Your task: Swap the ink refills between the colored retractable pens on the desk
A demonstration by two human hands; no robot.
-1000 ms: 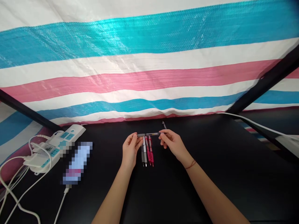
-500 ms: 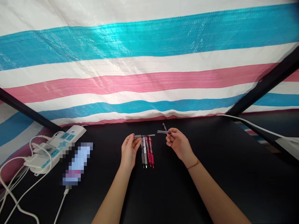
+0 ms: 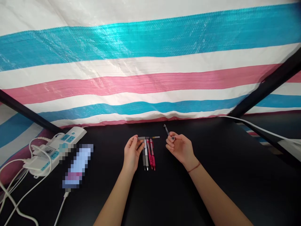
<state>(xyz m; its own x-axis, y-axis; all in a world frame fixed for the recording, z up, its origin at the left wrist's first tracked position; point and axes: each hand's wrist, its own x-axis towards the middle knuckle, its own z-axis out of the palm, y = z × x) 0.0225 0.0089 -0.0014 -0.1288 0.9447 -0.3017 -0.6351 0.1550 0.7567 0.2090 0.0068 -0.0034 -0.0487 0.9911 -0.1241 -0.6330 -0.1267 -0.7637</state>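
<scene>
The left hand is pinching a grey pen grip between thumb and fingertips, its other fingers curling loosely. A thin refill is sticking out of the grip, pointing level towards the right hand. That hand is closing thumb and fingers on a small pen part, which is showing its round end; the rest is too hidden to tell.

Just beside the left hand's fingertips, on the side nearer the right hand, four pens are lying in a row on the black desk: a dark grey pen, a white-and-grey pen, then two red pens. The refill is passing across their far ends. Just beyond the right hand's fingers, a dark pen is lying aslant.

Farther out, leftward of the left hand, a phone is lying with a charging cable running from it, and a white power strip is resting beyond. A striped sheet is hanging beyond both hands.
</scene>
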